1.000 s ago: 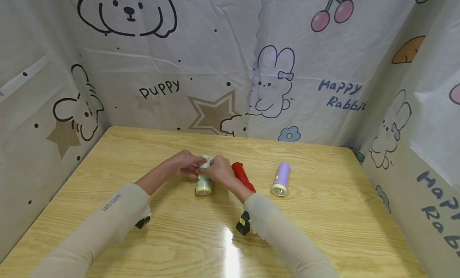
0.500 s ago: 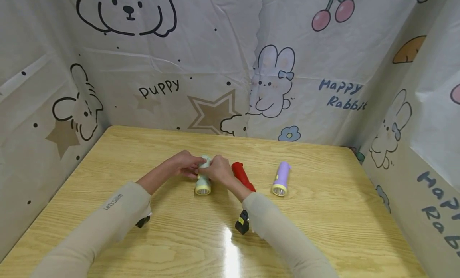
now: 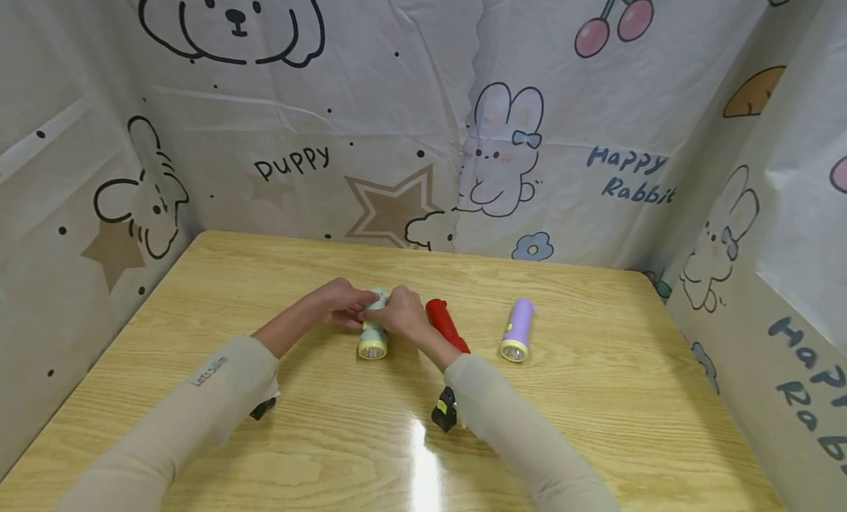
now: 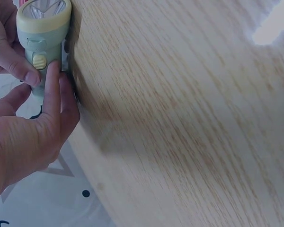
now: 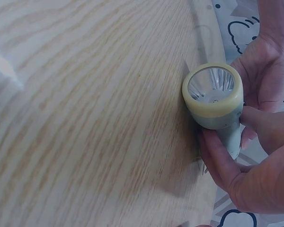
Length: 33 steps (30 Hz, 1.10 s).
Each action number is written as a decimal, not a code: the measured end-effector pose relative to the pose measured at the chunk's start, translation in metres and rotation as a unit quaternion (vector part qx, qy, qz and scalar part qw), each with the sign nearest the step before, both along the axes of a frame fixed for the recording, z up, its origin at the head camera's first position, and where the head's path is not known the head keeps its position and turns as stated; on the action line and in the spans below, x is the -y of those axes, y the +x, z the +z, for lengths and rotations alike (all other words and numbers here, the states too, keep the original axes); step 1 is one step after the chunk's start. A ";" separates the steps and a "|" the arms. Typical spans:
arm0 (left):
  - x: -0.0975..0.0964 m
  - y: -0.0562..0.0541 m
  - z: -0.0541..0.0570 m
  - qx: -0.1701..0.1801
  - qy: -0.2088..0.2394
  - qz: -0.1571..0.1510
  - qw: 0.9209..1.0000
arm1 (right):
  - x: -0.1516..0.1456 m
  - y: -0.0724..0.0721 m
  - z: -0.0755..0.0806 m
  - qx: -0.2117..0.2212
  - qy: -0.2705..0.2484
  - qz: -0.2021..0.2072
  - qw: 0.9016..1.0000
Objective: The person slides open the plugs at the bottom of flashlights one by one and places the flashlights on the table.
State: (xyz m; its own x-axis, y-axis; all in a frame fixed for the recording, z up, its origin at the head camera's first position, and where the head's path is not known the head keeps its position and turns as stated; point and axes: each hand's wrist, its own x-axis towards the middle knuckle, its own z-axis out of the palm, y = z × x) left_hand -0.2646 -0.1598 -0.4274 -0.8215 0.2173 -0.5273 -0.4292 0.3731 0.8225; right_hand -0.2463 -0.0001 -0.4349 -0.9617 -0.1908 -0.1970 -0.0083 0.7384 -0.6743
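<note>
Both hands hold a pale green flashlight [image 3: 373, 341] with a yellow lens ring, its lens end pointing toward the person. In the left wrist view, the left hand [image 4: 35, 130] has its thumb and fingers about the rear of the barrel, fingertips just below the yellow switch [image 4: 39, 61]. The right hand [image 3: 405, 311] grips from the other side; its thumb [image 4: 26, 73] lies on the barrel beside that switch. The right wrist view shows the clear lens [image 5: 212, 85] and the right hand's fingers [image 5: 217, 156] curled under the body. The hands cover the barrel's middle.
Right of the hands lies a red flashlight [image 3: 445, 324], partly behind the right forearm. Farther right is a purple flashlight [image 3: 517, 329] with a yellow ring. Printed cloth [image 3: 397, 129] walls the wooden table [image 3: 331, 431] at the back and sides. Black wrist devices [image 3: 445, 409] show under the sleeves.
The flashlight's lens end has shifted very slightly left, and the right wrist with it. Both hands keep their hold; the red and purple flashlights stay put.
</note>
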 end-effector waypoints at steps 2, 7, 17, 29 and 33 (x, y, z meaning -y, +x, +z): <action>0.000 0.000 0.000 0.005 0.002 0.000 1.000 | 0.000 0.000 -0.001 0.001 0.001 0.000 1.000; -0.001 -0.001 -0.001 0.006 0.002 0.006 1.000 | 0.000 -0.001 -0.001 0.006 -0.001 -0.002 1.000; -0.002 0.000 0.000 -0.003 -0.008 0.010 1.000 | 0.000 0.000 0.000 -0.002 0.000 0.004 1.000; -0.004 0.000 0.000 -0.006 -0.017 0.018 1.000 | -0.004 0.005 0.004 -0.077 0.029 0.039 0.996; -0.004 0.000 0.000 -0.006 -0.016 0.027 1.000 | -0.007 0.005 0.013 -0.118 0.064 0.043 0.990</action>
